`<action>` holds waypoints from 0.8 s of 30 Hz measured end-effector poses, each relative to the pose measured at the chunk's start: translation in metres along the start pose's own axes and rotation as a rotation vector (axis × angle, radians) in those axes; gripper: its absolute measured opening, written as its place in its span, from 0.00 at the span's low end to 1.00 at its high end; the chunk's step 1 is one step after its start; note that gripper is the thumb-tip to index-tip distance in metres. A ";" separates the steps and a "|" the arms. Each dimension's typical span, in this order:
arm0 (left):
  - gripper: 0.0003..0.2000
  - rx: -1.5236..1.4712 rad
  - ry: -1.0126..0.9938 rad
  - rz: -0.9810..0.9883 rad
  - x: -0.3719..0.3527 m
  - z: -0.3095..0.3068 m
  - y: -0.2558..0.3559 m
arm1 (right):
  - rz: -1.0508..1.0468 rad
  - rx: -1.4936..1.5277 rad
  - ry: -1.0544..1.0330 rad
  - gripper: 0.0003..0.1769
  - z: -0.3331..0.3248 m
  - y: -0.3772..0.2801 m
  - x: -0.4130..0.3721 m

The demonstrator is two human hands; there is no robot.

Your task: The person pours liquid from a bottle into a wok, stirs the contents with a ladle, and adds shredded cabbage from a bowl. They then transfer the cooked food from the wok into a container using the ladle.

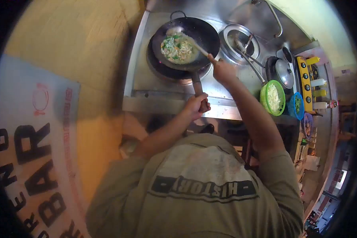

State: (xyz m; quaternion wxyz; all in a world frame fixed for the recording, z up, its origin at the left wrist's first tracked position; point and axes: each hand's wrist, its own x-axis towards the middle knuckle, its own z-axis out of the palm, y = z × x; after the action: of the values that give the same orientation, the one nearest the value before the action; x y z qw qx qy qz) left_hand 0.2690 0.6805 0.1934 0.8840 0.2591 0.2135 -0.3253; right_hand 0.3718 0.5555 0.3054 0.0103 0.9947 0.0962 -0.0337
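A dark wok (208, 33) sits tilted over the left burner, with a loop handle on its far rim. My left hand (196, 106) is closed around its long handle (197, 84) at the near side. Inside lies a mix of pale strands and green bits (177, 49) in some liquid. My right hand (223, 72) grips the light handle of a wok spatula (201, 48), index finger stretched along it. Its shaft slants down into the wok, and a pale, blurred head shows near the far side of the food.
On the right burner a round metal pan (227, 36) holds long-handled utensils. Right of it stand a green basket (273, 112) of pale shreds, a blue basket (300, 115) of greens and a lidded pot (284, 74). A yellow rack (305, 85) holds bottles. The wall (87, 47) is close on my left.
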 end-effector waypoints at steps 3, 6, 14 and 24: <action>0.06 -0.041 -0.006 -0.005 0.002 -0.004 -0.001 | -0.053 -0.099 0.015 0.32 0.011 0.015 -0.003; 0.06 -0.061 -0.042 -0.032 0.003 -0.007 -0.001 | -0.084 -0.105 0.049 0.32 0.004 0.029 -0.010; 0.06 -0.032 -0.053 -0.019 0.002 -0.002 -0.001 | -0.202 -0.103 0.124 0.35 -0.006 0.014 -0.038; 0.07 0.018 0.046 0.027 -0.012 0.002 0.002 | 0.148 0.385 0.020 0.36 0.026 -0.033 -0.024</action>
State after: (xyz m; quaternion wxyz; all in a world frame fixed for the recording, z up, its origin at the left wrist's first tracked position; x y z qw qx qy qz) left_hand 0.2626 0.6860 0.2019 0.8808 0.2773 0.2275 -0.3090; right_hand 0.3405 0.5825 0.2807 -0.1785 0.9830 0.0149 -0.0406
